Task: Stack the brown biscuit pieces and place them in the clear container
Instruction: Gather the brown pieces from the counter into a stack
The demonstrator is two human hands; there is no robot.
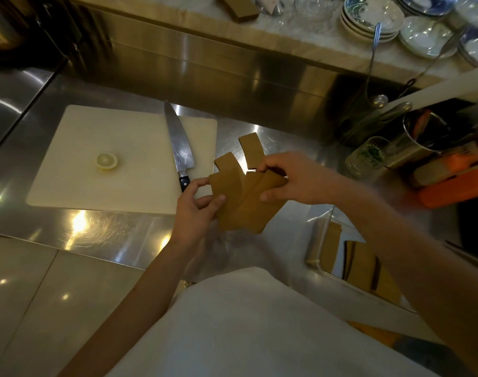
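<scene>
Steel counter (281, 137) under cutting board (123, 159)

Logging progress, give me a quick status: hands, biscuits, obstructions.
Left hand and right hand both gripping fanned flat brown biscuit pieces. One piece loose on steel counter. Clear rectangular container unobstructed.

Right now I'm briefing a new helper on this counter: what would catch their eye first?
Most likely the fan of brown biscuit pieces held between the left hand and right hand at centre, above the steel counter. Next, the long knife on the white cutting board's right edge, with a lemon slice to its left.
</scene>
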